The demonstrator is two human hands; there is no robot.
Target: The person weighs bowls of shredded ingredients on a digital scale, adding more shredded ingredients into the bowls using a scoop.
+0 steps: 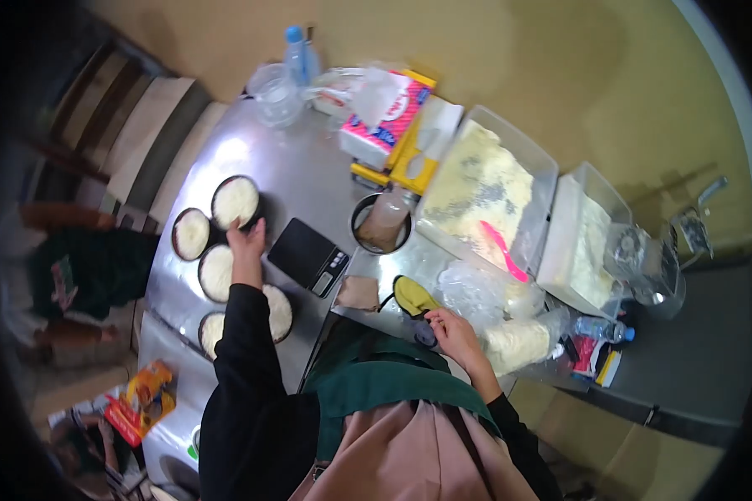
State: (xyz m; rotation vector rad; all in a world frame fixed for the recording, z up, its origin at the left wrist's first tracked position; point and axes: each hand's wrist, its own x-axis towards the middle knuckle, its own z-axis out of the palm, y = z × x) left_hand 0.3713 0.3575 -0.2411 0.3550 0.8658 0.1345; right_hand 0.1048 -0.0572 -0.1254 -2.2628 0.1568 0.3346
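Observation:
My left hand (247,244) reaches over the metal table and touches the near edge of a dark round pan filled with white stuff (236,200); its fingers look bent round the rim. More such pans (191,234) stand beside and below it. To the right of this hand lies a black digital scale (307,255). My right hand (451,332) is closed on the dark handle of a yellow-faced round tool (414,296), near the table's front edge. A dark pot (381,224) with a clear cup in it stands above the tool.
Tubs of pale powder (476,192) stand at the right, one with a pink scoop (503,250). Plastic bags (468,288) lie nearby. Tissue packs (384,117) and a bottle (296,54) are at the back. Another person (92,271) stands at the left.

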